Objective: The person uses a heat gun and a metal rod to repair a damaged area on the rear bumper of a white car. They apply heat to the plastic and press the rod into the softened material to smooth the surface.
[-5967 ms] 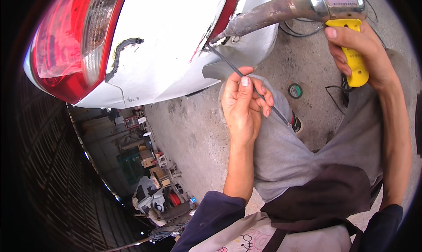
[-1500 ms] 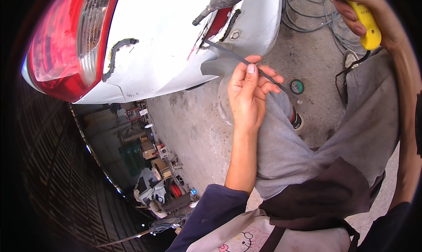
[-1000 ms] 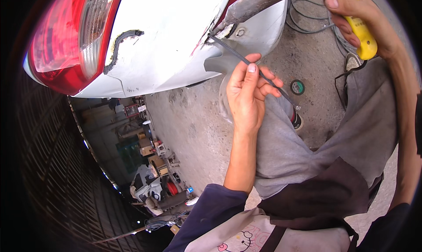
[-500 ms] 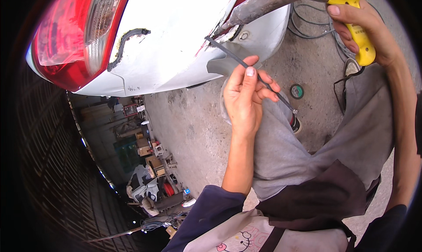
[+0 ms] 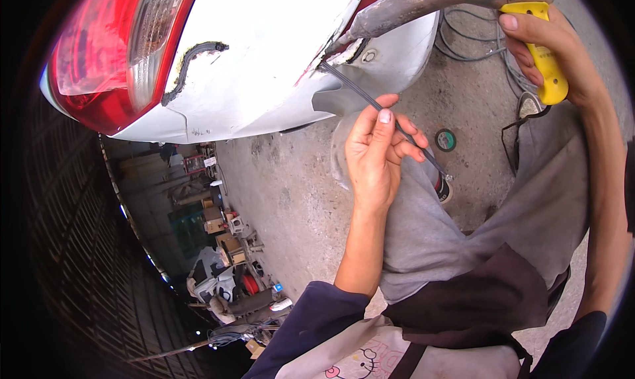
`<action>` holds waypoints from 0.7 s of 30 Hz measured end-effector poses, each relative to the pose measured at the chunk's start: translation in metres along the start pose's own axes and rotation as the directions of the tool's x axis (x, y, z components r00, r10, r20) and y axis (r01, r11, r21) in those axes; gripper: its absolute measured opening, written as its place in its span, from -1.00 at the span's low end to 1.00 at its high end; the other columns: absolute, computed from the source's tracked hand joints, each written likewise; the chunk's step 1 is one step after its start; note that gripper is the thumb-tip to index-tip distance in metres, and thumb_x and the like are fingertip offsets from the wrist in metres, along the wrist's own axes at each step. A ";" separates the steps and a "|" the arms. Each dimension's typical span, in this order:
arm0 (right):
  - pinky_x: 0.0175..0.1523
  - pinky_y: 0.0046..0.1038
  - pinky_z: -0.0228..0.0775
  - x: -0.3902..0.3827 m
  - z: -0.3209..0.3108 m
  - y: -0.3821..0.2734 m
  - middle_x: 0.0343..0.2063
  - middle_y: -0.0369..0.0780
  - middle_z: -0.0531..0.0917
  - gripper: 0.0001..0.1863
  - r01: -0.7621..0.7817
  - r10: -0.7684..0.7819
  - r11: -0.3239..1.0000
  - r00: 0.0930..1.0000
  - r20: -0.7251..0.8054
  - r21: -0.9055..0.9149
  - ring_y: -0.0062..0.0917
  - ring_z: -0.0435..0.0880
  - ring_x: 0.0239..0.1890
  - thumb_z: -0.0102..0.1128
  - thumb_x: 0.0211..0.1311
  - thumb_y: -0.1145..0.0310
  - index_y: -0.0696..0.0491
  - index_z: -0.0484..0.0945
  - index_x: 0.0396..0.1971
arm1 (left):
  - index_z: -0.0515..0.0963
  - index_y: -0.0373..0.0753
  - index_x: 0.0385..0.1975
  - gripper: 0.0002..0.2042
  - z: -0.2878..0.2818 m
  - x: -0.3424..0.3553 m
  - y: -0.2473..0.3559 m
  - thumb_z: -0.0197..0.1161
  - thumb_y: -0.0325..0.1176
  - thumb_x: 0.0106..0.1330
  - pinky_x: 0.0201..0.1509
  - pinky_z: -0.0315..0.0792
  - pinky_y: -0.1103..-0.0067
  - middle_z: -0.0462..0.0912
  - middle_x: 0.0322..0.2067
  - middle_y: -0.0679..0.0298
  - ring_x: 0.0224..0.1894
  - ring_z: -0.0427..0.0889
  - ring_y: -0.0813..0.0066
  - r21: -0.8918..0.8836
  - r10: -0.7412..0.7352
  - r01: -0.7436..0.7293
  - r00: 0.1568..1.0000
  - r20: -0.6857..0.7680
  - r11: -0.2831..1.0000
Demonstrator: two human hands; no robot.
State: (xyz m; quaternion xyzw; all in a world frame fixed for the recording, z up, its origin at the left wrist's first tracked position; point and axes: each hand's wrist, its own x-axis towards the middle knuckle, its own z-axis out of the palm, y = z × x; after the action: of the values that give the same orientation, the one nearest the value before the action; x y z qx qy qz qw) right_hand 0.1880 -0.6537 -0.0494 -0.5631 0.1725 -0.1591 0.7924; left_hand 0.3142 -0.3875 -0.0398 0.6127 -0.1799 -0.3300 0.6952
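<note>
Between thumb and fingers my left hand (image 5: 377, 147) pinches a thin dark grey plastic welding rod (image 5: 357, 89). The rod's far end touches the damaged edge of a white car bumper (image 5: 258, 81). My right hand (image 5: 555, 51) is wrapped round the yellow handle (image 5: 544, 65) of a hot air gun. Its long, scorched metal nozzle (image 5: 410, 12) points down to the left, with the tip close to the rod's end at the crack. A raised dark weld seam (image 5: 192, 58) curves across the bumper beside the red and clear tail light (image 5: 99, 42).
Grey cable (image 5: 463, 51) lies looped on the concrete floor (image 5: 278, 180) at the far right. A green-centred roll of tape (image 5: 446, 139) and a dark can (image 5: 443, 188) are near my leg. Boxes (image 5: 228, 247) and clutter line the left side.
My left hand and the rod have shifted slightly right and down. The hot air gun has also moved a little right and down, its nozzle still at the bumper's edge.
</note>
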 end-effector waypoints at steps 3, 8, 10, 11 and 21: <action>-0.70 -0.69 0.14 0.002 -0.003 0.004 -0.75 -0.39 0.36 -0.62 0.018 -0.017 0.998 1.000 0.014 -0.068 -0.75 0.31 -0.83 0.26 0.26 0.07 0.03 0.39 -0.55 | 0.40 -0.40 0.14 -0.68 -0.001 0.000 0.001 -0.02 -0.31 0.56 -0.49 0.58 0.56 0.58 -0.39 0.12 -0.41 0.67 0.28 -0.001 -0.002 0.002 1.000 -0.006 1.000; -0.67 -0.56 0.29 0.001 0.004 -0.008 -0.71 -0.27 0.50 -0.71 -0.002 0.002 0.999 1.000 0.004 -0.043 -0.60 0.45 -0.78 0.33 0.17 0.23 0.15 0.51 -0.51 | 0.40 -0.42 0.14 -0.67 -0.005 0.000 -0.002 0.01 -0.30 0.56 -0.50 0.61 0.56 0.59 -0.39 0.12 -0.43 0.69 0.32 -0.029 0.001 -0.002 1.000 -0.006 1.000; -0.70 -0.70 0.13 0.005 -0.002 0.003 -0.74 -0.39 0.36 -0.62 0.025 -0.018 0.995 0.997 0.070 -0.099 -0.76 0.31 -0.82 0.26 0.26 0.06 0.03 0.39 -0.53 | 0.39 -0.42 0.14 -0.66 -0.004 0.000 -0.001 0.01 -0.29 0.56 -0.50 0.61 0.56 0.59 -0.39 0.12 -0.43 0.69 0.31 -0.029 0.000 0.000 1.000 0.000 1.000; -0.70 -0.70 0.13 0.003 -0.004 0.004 -0.74 -0.39 0.36 -0.62 0.024 -0.021 0.997 0.999 0.034 -0.080 -0.76 0.31 -0.82 0.26 0.27 0.06 0.03 0.39 -0.53 | 0.39 -0.42 0.15 -0.66 -0.003 0.001 0.000 0.01 -0.29 0.56 -0.50 0.61 0.56 0.59 -0.39 0.12 -0.43 0.69 0.31 -0.029 0.000 0.000 1.000 0.003 1.000; -0.70 -0.70 0.12 0.002 -0.007 0.006 -0.73 -0.39 0.36 -0.62 0.026 -0.022 0.997 0.998 0.056 -0.069 -0.77 0.30 -0.83 0.24 0.29 0.05 0.02 0.38 -0.53 | 0.38 -0.39 0.16 -0.66 0.000 0.006 0.002 0.00 -0.29 0.55 -0.50 0.55 0.58 0.58 -0.38 0.13 -0.41 0.67 0.29 -0.039 -0.016 0.016 1.000 0.015 0.999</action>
State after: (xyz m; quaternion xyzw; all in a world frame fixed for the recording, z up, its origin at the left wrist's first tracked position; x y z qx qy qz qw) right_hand 0.1868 -0.6581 -0.0571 -0.5967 0.1492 -0.1470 0.7747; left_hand 0.3188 -0.3913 -0.0383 0.5978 -0.1736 -0.3437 0.7031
